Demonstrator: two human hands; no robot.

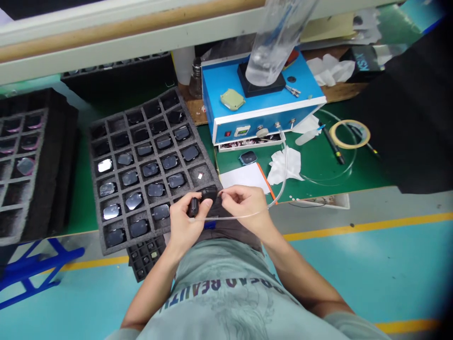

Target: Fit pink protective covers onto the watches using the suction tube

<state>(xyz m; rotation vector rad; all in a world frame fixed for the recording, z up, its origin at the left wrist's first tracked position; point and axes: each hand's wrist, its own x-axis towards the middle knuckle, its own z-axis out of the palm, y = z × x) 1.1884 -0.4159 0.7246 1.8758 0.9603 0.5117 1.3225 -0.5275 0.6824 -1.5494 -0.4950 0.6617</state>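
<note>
My left hand (188, 218) is closed around a small black device (209, 194) and a black cylindrical piece (193, 208), in front of my body. Just right of the device, my right hand (246, 207) has its thumb and forefinger pinched together; what is between them is too small to make out. A thin clear tube (284, 163) runs from the front of a blue machine (264, 111) down past my right hand to my left hand. Left of my hands lies a grey foam tray (116, 123) with several dark watch-like pieces in its compartments.
Stacked black foam trays (58, 137) stand at far left. A green watch case (232, 99) and a clear cylinder (264, 61) top the machine. White paper (244, 178), crumpled tissue (286, 165), a tape roll (333, 134) and pens lie right. A beam crosses above.
</note>
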